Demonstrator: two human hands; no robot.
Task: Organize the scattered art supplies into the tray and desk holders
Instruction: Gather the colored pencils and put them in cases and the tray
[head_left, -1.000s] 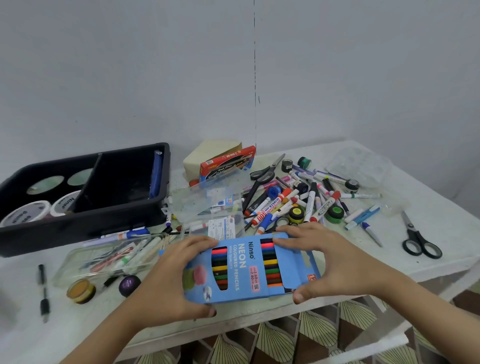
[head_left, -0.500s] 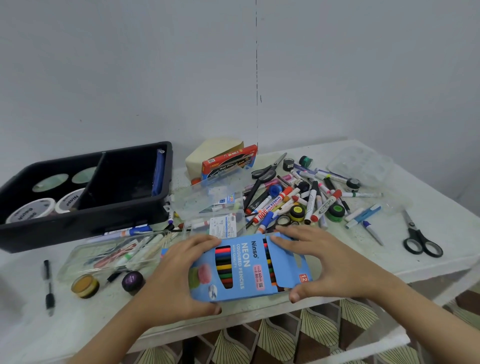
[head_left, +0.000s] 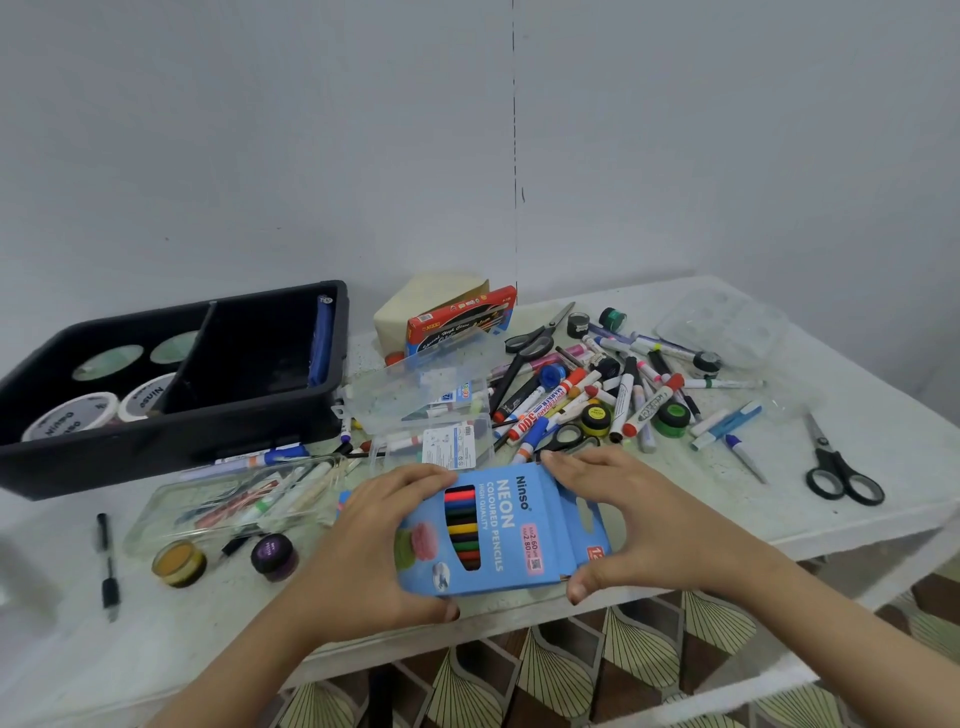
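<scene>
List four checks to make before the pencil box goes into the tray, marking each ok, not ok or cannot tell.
1. Grip: left hand and right hand both hold the pencil box: ok.
2. The flap tucked shut: cannot tell.
3. Room in the right compartment of the tray: ok, only a blue item along its wall.
4. Low path to the tray free: not ok, a clear case lies between.

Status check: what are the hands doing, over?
Both busy: left hand and right hand grip blue pencil box; black tray sits far left; clear cases lie between.
</scene>
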